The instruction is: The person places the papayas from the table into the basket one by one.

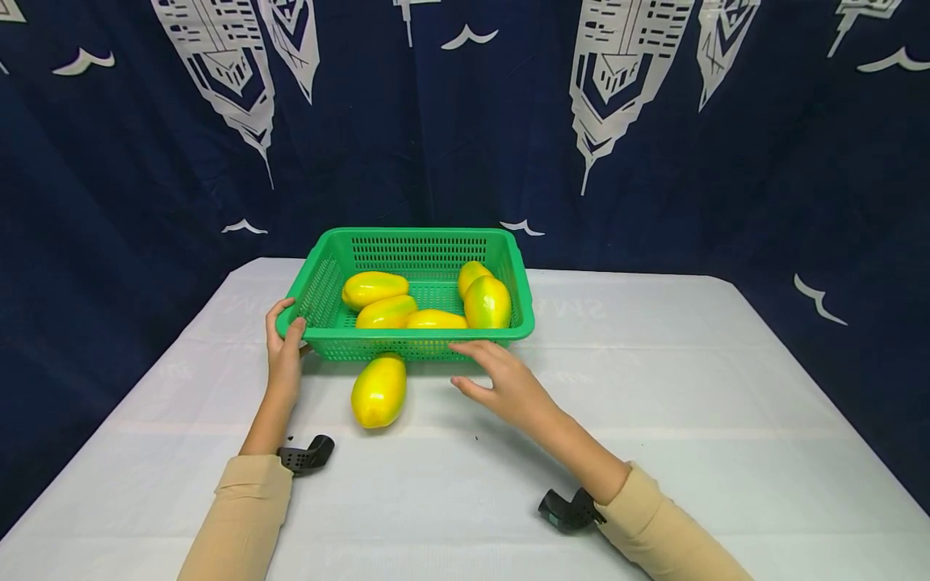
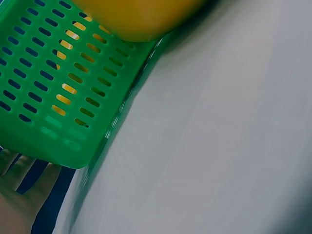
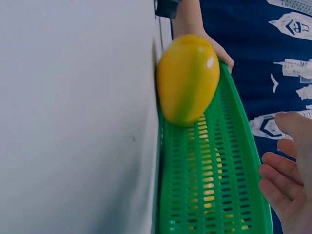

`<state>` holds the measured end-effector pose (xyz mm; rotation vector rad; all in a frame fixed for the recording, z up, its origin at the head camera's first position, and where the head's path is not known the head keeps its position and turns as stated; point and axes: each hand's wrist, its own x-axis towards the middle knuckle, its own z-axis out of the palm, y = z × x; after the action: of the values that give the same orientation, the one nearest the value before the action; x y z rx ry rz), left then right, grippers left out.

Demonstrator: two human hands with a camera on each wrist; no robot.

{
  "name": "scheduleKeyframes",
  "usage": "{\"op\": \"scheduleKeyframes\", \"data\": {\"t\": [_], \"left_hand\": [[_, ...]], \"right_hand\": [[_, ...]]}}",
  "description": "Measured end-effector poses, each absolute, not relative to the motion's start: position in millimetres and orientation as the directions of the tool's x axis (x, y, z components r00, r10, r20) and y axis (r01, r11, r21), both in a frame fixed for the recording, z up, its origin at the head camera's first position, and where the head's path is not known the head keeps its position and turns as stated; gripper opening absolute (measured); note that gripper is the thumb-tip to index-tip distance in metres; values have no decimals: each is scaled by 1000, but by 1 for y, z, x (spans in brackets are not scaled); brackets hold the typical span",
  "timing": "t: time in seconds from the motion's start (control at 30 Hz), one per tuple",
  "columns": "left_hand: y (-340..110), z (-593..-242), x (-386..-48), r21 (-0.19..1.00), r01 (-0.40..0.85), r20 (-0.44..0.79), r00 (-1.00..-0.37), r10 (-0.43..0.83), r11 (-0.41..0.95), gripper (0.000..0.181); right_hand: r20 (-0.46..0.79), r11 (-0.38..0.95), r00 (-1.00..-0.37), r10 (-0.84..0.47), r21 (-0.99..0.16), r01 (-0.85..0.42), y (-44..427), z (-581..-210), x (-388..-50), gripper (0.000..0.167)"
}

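A green slotted plastic basket (image 1: 407, 333) stands on the table with several yellow mangoes (image 1: 374, 289) inside. My left hand (image 1: 285, 347) grips its front left corner, the thumb over the front side and the fingers round the left end. On the table just in front of the basket lies one more mango (image 1: 379, 392), yellow with a green streak (image 3: 187, 83) seen from the right wrist. My right hand (image 1: 508, 387) hovers by the right part of the basket's front rim, fingers extended and thumb apart, with nothing held. Whether its fingertips touch the rim I cannot tell.
A white cloth covers the table (image 1: 697, 420), with its far edge behind the basket. Beyond it hangs a dark blue curtain (image 1: 450, 129) with white printed shapes. Black devices (image 1: 307, 456) are strapped to both wrists.
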<state>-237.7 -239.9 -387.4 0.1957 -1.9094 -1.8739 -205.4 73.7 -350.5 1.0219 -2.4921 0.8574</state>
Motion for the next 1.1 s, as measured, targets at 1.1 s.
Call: {"op": "scheduleKeyframes", "data": {"t": [1.1], "left_hand": [[-240, -387, -239, 974, 211, 224, -887, -404, 76, 38]], "right_hand": [[307, 579, -692, -654, -385, -718, 31, -349, -194, 53]]}}
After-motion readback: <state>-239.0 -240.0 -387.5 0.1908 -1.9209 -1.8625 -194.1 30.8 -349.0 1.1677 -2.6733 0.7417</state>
